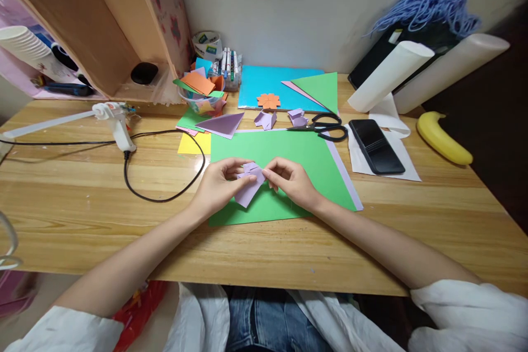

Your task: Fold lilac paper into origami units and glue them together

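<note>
Both hands, left hand (217, 184) and right hand (290, 180), pinch a folded lilac paper (249, 182) over the green sheet (284, 157) on the bench (82, 203).

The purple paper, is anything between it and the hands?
Nothing visible is. Both the left hand and the right hand pinch the purple paper directly with their fingertips, above the green sheet.

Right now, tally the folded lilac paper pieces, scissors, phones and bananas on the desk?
Folded lilac pieces: 3, one in both hands, two near the scissors
Scissors: 1
Phone: 1
Banana: 1
Total: 6
</note>
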The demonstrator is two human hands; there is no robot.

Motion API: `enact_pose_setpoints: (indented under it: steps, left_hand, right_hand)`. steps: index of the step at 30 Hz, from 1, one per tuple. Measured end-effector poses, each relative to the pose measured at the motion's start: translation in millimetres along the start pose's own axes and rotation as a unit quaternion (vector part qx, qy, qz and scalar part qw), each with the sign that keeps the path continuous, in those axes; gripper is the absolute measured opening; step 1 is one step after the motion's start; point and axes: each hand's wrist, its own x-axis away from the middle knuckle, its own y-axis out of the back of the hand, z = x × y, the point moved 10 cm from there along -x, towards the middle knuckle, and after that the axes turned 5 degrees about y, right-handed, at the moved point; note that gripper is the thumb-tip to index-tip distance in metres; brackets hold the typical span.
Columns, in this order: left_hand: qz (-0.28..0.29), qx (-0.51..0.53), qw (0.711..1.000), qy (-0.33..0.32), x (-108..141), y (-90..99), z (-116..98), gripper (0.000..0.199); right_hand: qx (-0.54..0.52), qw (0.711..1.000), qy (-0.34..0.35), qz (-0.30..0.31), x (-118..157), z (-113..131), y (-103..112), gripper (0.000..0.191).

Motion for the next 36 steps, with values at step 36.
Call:
enact_pose_setpoints:
  steps: [36]
  left_hand:
    - [0.128, 0.01, 0.99, -0.058, 12.1, -32.6, -16.1, 0.036]
  right_hand:
    - [-0.006, 0.998, 0.039, 0.042, 2.6, 8.7, -11.2, 0.014]
